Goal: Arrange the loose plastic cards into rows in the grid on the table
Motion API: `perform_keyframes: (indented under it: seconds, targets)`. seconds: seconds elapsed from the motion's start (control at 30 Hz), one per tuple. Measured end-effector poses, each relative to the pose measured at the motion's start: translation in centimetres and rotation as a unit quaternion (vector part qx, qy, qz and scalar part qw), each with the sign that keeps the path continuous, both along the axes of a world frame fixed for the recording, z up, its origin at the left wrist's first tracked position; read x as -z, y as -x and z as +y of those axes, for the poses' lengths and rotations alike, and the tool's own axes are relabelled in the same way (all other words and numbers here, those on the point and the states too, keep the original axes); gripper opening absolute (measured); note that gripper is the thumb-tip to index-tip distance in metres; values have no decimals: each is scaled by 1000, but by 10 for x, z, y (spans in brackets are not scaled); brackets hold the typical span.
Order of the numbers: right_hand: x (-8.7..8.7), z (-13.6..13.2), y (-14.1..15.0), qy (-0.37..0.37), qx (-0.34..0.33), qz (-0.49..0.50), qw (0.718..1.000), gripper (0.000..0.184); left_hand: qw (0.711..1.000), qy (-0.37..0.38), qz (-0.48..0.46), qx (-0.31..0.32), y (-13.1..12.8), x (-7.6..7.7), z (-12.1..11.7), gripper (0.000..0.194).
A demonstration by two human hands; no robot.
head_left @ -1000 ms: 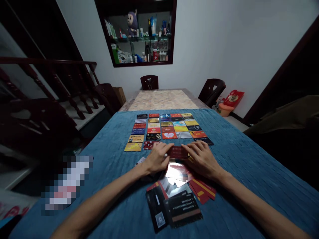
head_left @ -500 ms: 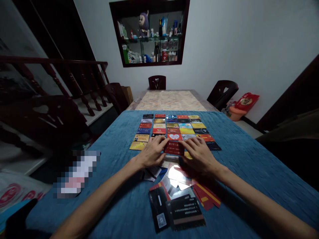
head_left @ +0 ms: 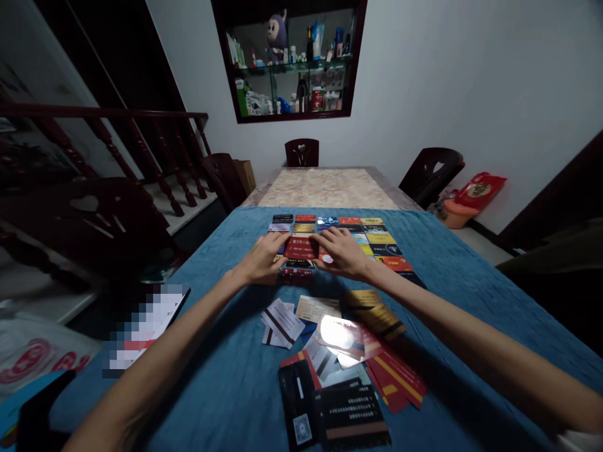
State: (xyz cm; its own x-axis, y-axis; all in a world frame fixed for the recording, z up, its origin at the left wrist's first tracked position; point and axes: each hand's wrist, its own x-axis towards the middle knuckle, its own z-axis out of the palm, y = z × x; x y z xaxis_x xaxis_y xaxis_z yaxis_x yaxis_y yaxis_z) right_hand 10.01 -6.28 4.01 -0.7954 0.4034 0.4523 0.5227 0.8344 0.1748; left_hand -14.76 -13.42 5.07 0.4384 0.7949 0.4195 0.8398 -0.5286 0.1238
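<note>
A dark red card [head_left: 301,248] with pale lettering is held by its two short edges between my hands. My left hand [head_left: 264,257] pinches its left side, and my right hand [head_left: 343,253] grips the right side. Beneath and around it, several cards lie in neat rows and columns on the blue cloth, among them a yellow card [head_left: 381,239] and an orange card [head_left: 393,263] at the right. Both hands hide part of these rows. Closer to me is a loose pile of cards, with a black card [head_left: 298,402], a white striped card [head_left: 284,322] and a gold card [head_left: 370,300].
A blue cloth [head_left: 211,351] covers the near part of the table, and its patterned top [head_left: 330,187] shows beyond. A blurred-out flat object [head_left: 146,333] lies at the left edge. Dark wooden chairs [head_left: 301,152] stand around, with a wooden railing [head_left: 108,116] on the left.
Both hands have moved forward and slightly left with the dark red card, from the near edge of the rows to over them. Another red card now shows in the bottom row.
</note>
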Motion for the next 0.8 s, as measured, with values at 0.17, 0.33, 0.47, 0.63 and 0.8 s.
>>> perform_keyframes:
  seconds: [0.17,0.33,0.47,0.63,0.8]
  targets:
    - [-13,18,29,35,2,-44,998,49,1000,15,-1,-19,21,-6,19,48]
    - [-17,36,61,68,12,-45,997,43,997,41,17,-70,44,-6,43,44]
    - [-13,53,84,89,18,-33,995,41,994,55,27,-91,61,-2,66,38]
    - [-5,71,107,131,49,-55,989,43,987,89,47,-127,76,4,90,33]
    - [3,84,122,155,72,-69,983,39,981,107,56,-149,82,13,105,31]
